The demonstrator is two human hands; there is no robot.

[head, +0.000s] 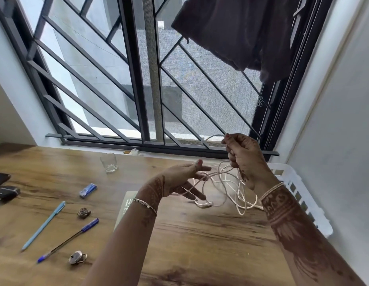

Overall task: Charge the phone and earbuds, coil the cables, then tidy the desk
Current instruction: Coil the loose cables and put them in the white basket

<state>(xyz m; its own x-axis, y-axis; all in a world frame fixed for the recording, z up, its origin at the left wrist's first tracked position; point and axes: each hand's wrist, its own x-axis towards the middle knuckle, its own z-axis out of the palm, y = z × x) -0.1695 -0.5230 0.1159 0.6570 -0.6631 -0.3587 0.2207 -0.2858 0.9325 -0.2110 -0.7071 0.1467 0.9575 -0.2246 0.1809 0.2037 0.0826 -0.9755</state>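
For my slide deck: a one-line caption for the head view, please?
The right hand pinches a white cable aloft, loops draped over the open left hand above the desk.

Pretty clearly somebody's home, not an office. The wood-grain desk (189,244) sits right up against a window with a dark metal security grille (80,83) and an insect mesh (210,89), and a dark garment (241,34) hangs at the top of it. Everyday household bits lie about: a drinking glass (109,162), a light blue pen (44,225), what looks like a car key (6,194), and a white plastic basket (293,178) by the plain painted wall (334,120).
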